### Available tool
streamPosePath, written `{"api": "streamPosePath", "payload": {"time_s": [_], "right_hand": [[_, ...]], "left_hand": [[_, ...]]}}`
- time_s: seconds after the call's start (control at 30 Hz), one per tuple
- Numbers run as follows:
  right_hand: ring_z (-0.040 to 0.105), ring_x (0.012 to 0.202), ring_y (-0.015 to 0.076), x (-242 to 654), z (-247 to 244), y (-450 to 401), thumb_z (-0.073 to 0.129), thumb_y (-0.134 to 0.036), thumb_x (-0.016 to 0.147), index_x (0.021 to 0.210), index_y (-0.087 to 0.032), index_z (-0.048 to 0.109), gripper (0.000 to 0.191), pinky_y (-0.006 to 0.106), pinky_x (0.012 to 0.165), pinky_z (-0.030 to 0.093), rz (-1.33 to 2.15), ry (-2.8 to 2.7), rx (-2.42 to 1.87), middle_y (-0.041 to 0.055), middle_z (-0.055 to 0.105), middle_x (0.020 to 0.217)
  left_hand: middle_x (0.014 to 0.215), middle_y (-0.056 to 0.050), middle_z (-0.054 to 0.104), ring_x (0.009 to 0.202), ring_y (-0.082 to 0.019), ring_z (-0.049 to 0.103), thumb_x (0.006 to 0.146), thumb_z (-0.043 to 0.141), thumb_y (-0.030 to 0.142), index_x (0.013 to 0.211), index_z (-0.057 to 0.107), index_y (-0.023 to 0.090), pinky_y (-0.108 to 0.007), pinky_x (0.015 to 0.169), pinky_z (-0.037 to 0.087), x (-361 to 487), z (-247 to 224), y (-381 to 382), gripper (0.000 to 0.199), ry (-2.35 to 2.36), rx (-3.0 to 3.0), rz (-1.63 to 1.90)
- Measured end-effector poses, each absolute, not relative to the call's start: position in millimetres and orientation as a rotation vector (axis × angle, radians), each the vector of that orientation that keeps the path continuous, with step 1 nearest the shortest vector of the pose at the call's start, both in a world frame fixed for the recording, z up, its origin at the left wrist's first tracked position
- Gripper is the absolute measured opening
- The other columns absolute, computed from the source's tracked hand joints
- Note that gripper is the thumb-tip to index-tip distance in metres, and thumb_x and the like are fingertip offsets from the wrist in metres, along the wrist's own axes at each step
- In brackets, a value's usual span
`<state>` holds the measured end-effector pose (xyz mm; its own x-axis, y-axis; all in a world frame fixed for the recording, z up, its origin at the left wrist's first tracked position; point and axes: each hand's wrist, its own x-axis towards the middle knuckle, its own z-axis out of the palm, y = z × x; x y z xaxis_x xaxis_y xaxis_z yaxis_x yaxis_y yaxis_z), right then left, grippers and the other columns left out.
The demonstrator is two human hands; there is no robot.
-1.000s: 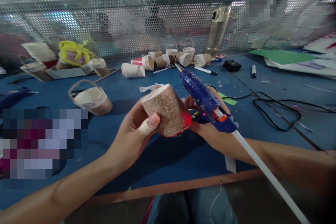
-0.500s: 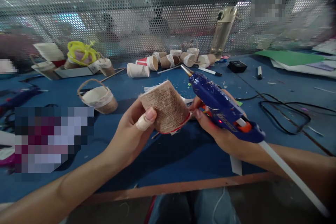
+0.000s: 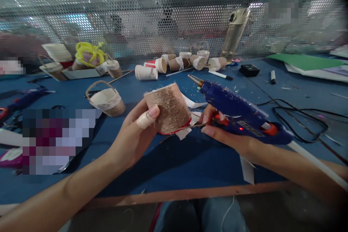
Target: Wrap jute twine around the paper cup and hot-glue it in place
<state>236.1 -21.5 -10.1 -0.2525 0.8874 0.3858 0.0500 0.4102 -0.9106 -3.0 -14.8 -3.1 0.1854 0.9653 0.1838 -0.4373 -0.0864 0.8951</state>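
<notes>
Tilted in my left hand (image 3: 136, 130) is a paper cup (image 3: 170, 108) wrapped in brown twine, with a red rim showing at its lower edge. A covering is wrapped round the thumb. My right hand (image 3: 217, 127) pinches the loose twine (image 3: 198, 125) that runs from the cup's rim, and also holds a blue glue gun (image 3: 233, 105). The gun's metal nozzle points up and left, above and to the right of the cup, without touching it. A white glue stick (image 3: 317, 163) sticks out of its rear.
A small twine basket (image 3: 108, 101) stands left of the cup. Behind are white cups (image 3: 146, 73), several twine-wrapped cups, a clear bottle (image 3: 235, 36) and a black box (image 3: 249, 70). Black cable (image 3: 296, 108) and green paper (image 3: 301, 61) lie right; another glue gun (image 3: 27, 99) lies left.
My right hand and the glue gun have moved right and slightly down, away from the cup, drawing a length of twine into view. The cup has tilted slightly in my left hand.
</notes>
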Motion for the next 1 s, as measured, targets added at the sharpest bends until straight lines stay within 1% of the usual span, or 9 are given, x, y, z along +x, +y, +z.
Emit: {"api": "streamPosePath", "payload": {"time_s": [0.07,0.17,0.27,0.37,0.47,0.63,0.83,1.0], "right_hand": [[0.072,0.093,0.0238,238.8,-8.9,-19.6,0.084,-0.023,0.086,0.089,-0.034,0.062,0.025,0.043,0.089,0.061,1.026,-1.667,-0.848,-0.0020,0.070,0.095],[0.070,0.087,0.0207,239.7,-7.0,-17.1,0.082,-0.027,0.090,0.090,-0.035,0.065,0.018,0.038,0.083,0.060,1.032,-1.656,-0.829,-0.0035,0.071,0.094],[0.068,0.080,0.0165,237.0,-3.5,-15.4,0.079,-0.031,0.092,0.086,-0.030,0.068,0.013,0.032,0.079,0.059,1.039,-1.642,-0.865,-0.0032,0.069,0.089],[0.066,0.078,0.0132,235.7,-0.1,-13.6,0.078,-0.036,0.094,0.083,-0.026,0.069,0.018,0.027,0.081,0.057,1.045,-1.661,-0.894,-0.0039,0.068,0.083],[0.065,0.080,0.0121,237.7,0.5,-11.8,0.077,-0.040,0.096,0.084,-0.026,0.068,0.020,0.024,0.081,0.056,1.077,-1.690,-0.916,-0.0050,0.067,0.081],[0.065,0.081,0.0136,240.0,-1.2,-11.6,0.078,-0.045,0.094,0.082,-0.027,0.069,0.023,0.025,0.080,0.056,1.087,-1.681,-0.961,-0.0038,0.067,0.083],[0.068,0.085,0.0151,234.5,-1.8,-14.3,0.085,-0.042,0.086,0.081,-0.027,0.072,0.021,0.026,0.084,0.059,1.154,-1.525,-1.013,-0.0031,0.072,0.085],[0.070,0.086,0.0158,233.0,-3.0,-13.2,0.085,-0.045,0.084,0.081,-0.025,0.073,0.024,0.027,0.083,0.061,1.161,-1.517,-1.031,-0.0018,0.073,0.086]], "left_hand": [[0.118,-0.007,0.081,0.108,-0.023,0.074,0.095,0.072,0.033,0.117,0.080,0.020,-0.031,0.095,0.058,-3.8,-3.5,-14.3,0.027,0.652,1.062,1.312],[0.118,-0.007,0.081,0.107,-0.024,0.074,0.093,0.074,0.034,0.119,0.079,0.020,-0.031,0.093,0.059,-5.0,-4.5,-13.8,0.030,0.648,1.055,1.299],[0.121,-0.008,0.079,0.112,-0.026,0.073,0.093,0.075,0.036,0.122,0.078,0.020,-0.033,0.095,0.060,-6.4,-5.5,-13.5,0.033,0.653,1.075,1.294],[0.126,-0.008,0.077,0.118,-0.028,0.071,0.090,0.080,0.039,0.126,0.077,0.022,-0.035,0.097,0.059,-8.2,-6.7,-12.6,0.040,0.690,1.113,1.275],[0.124,-0.008,0.078,0.116,-0.029,0.071,0.086,0.084,0.041,0.124,0.078,0.024,-0.035,0.095,0.059,-9.9,-8.1,-11.3,0.042,0.703,1.144,1.267],[0.121,-0.006,0.078,0.113,-0.024,0.071,0.087,0.083,0.040,0.122,0.080,0.026,-0.029,0.091,0.057,-11.2,-10.3,-10.6,0.037,0.695,1.180,1.273],[0.122,-0.006,0.079,0.116,-0.025,0.070,0.086,0.084,0.039,0.122,0.080,0.026,-0.031,0.096,0.055,-10.6,-11.7,-12.3,0.039,0.701,1.188,1.288],[0.125,-0.006,0.078,0.119,-0.026,0.069,0.091,0.080,0.036,0.124,0.079,0.026,-0.032,0.101,0.054,-10.9,-12.2,-11.5,0.035,0.652,1.221,1.280]]}}
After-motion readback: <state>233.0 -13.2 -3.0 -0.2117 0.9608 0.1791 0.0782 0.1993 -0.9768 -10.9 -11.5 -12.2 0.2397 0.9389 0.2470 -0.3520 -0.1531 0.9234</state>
